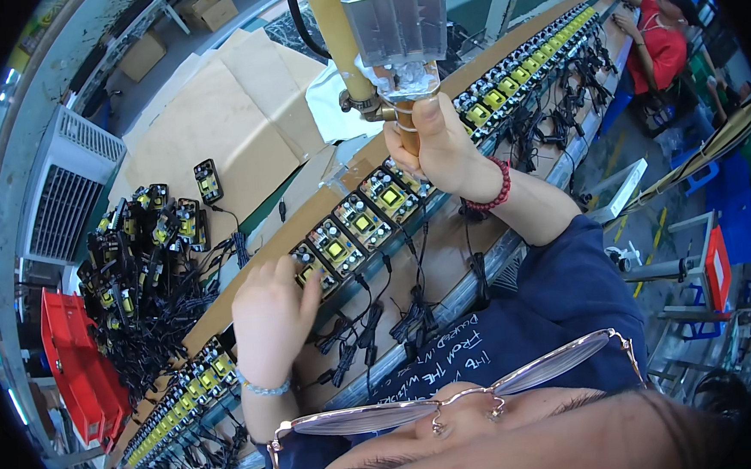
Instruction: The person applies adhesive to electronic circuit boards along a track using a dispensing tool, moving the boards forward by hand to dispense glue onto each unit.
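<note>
My right hand [443, 149] is wrapped round the orange-brown lower stem of a hanging glue dispenser [397, 27], its thumb pressed along the stem. This dispenser has a ribbed metal block, a yellow tube and whitish residue; its tip is hidden behind my fingers. Below it runs a row of power adapter circuit boards with yellow transformers, among them one board [363, 222] with a clear face. At the row's nearer stretch, my left hand [269, 314] has its bent fingers and thumb on the edge of another circuit board [311, 264], partly covering it. Black cables hang from the boards.
A pile of boards with tangled cables [141, 275] lies on the left, beside a red bin [78, 364]. Cardboard sheets [214, 124] lie behind the row. Bundled cables [415, 314] rest along the bench's near side. A person in red [663, 45] works at the far right end.
</note>
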Demonstrator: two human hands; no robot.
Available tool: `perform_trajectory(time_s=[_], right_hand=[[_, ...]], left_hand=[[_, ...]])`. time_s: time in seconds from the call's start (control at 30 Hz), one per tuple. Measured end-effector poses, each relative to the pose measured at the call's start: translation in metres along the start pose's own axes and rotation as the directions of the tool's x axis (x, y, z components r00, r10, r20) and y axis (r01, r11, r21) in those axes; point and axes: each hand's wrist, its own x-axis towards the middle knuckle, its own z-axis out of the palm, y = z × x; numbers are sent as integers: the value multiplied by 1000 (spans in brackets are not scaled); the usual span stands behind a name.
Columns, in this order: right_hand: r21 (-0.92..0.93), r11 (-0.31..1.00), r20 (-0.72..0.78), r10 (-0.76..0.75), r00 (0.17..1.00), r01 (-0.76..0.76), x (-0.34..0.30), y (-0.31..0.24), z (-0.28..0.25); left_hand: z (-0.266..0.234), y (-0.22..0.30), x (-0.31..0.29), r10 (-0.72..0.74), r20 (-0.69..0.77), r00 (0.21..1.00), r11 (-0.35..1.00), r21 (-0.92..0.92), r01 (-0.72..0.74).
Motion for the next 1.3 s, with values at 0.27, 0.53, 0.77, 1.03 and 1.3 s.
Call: perform_trajectory(time_s=[0.27, 0.53, 0.77, 1.03, 1.3], right_hand=[[-78, 997, 85, 20, 996, -13, 7, -17, -15], [-10, 1000, -23, -13, 1000, 13, 14, -17, -41], [-29, 998, 51, 65, 997, -64, 8, -4, -25], [73, 997, -15, -19, 1000, 20, 0, 18, -14], [41, 999, -57, 9, 998, -7, -3, 21, -19]], left_hand=[[46, -16, -34, -319, 154, 935, 922, -180, 344], [76, 27, -3, -278, 19, 960, 954, -112, 279], [26, 26, 25, -88, 364, 927, 989, -80, 125], [-65, 5, 12, 396, -599, 696, 329, -615, -717], [-44, 3, -10, 252, -657, 711, -45, -742, -669]])
